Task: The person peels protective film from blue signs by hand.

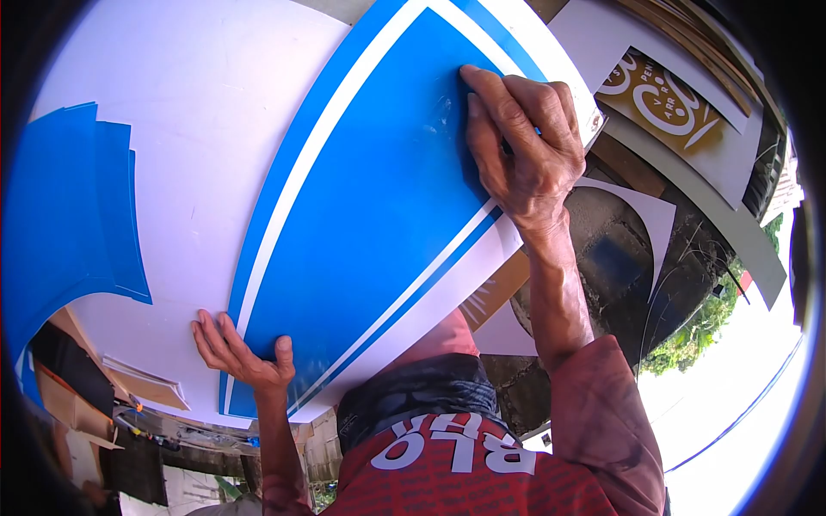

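the blue sheet (370,198) looks like smooth, slightly glossy vinyl film. the white board (198,129) under it is smooth and matt. the red shirt (465,486) is cloth with printed letters.

— What do we have here?
— We see a large blue sheet (379,198), glossy and smooth, with a thin white stripe just inside its edge and a white margin.
— How do we find it lying?
— Flat against a white board (198,129), slanting from lower left to upper right.
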